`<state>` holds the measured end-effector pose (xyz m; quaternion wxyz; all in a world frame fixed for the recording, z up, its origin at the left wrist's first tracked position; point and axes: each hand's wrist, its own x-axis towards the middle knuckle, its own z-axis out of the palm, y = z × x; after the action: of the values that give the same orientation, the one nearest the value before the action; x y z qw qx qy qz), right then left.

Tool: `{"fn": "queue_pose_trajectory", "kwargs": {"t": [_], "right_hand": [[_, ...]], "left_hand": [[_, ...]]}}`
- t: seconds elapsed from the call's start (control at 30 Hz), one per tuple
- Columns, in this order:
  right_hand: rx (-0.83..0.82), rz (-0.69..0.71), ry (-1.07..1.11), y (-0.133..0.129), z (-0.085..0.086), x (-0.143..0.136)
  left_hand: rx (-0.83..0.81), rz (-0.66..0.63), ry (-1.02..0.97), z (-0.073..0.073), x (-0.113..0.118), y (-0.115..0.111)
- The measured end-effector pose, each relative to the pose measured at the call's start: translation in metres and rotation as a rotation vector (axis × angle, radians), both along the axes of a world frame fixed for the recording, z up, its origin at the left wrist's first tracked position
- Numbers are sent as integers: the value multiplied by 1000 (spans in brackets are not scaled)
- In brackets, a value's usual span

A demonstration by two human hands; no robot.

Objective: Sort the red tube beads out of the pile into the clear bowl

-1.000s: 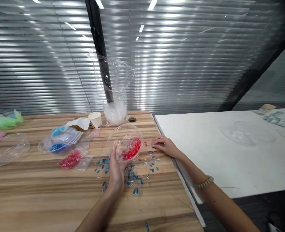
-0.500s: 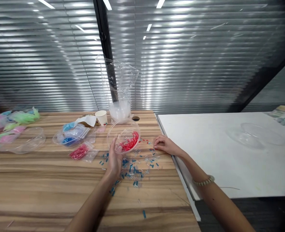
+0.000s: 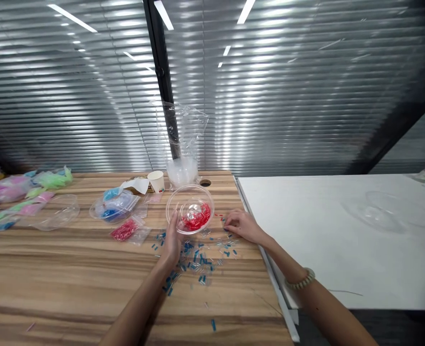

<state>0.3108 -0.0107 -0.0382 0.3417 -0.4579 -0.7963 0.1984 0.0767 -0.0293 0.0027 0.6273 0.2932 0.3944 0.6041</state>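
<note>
My left hand (image 3: pixel 172 242) grips the rim of a clear round bowl (image 3: pixel 189 210), which is tilted toward me above the wooden table. Red tube-shaped pieces (image 3: pixel 199 217) lie gathered in the bowl's lower right part. To the right of the bowl, my right hand (image 3: pixel 241 226) is down at the tabletop with its fingertips pinched together; whatever lies between them is too small to make out. Blue and clear small tubes (image 3: pixel 201 259) are scattered below the bowl and between the hands. A few red pieces (image 3: pixel 219 216) lie just left of my right fingertips.
A bag of pink-red pieces (image 3: pixel 124 229), a container with blue pieces (image 3: pixel 113 206), a paper cup (image 3: pixel 156 181) and a bag with white bowls (image 3: pixel 182 171) stand behind. Colourful bags (image 3: pixel 10 189) lie far left. Clear lids (image 3: pixel 381 211) rest on the white table (image 3: pixel 323 250).
The camera view has shifted, so the table sits slightly lower and further right. My right hand has moved a little left toward the scattered pieces. My left hand still holds the bowl.
</note>
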Motion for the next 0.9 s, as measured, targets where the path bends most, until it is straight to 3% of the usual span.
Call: {"fn": "queue_pose_trajectory", "kwargs": {"t": [0.47, 0.73, 0.9], "right_hand": [[-49, -55, -60, -1, 3, 2], [29, 8, -16, -5, -5, -4], [134, -167, 121, -4, -2, 2]], "left_hand": [[-22, 21, 35, -8, -8, 9], [-28, 37, 30, 3, -8, 4], [-31, -10, 75, 2, -10, 1]]}}
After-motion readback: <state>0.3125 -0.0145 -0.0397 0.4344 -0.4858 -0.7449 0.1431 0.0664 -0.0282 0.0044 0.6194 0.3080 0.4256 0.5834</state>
